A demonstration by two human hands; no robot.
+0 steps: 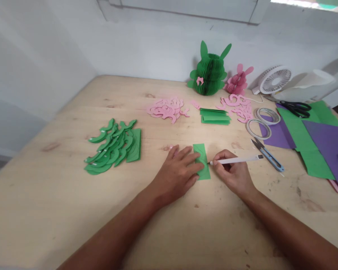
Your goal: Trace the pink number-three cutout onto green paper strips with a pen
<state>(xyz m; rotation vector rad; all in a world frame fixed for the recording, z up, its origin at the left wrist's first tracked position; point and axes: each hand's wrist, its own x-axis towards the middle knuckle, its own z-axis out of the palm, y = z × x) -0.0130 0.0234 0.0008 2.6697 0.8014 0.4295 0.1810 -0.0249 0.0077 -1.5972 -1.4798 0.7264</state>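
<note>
My left hand (pixel 180 168) lies flat with its fingers spread over the left part of a small green paper rectangle (pixel 205 173), pressing it to the table. Curved pencil-like lines show on that paper. My right hand (pixel 233 173) pinches a white pen (pixel 239 159), its dark tip at the paper's right edge. Left of my hands lies a pile of green paper cutouts (pixel 109 150) with wavy edges, beside a green folded piece (pixel 135 146) that bears a drawn outline. A small pink bit partly shows behind my left fingers.
Pink paper scraps (pixel 166 108) and folded green strips (pixel 215 117) lie further back. A green paper rabbit (pixel 210 75), a pink one (pixel 238 80) and a white fan (pixel 276 80) stand by the wall. At right are tape rolls (pixel 258 129), blue snips (pixel 272 157), black scissors (pixel 295 108) and purple paper (pixel 329 146).
</note>
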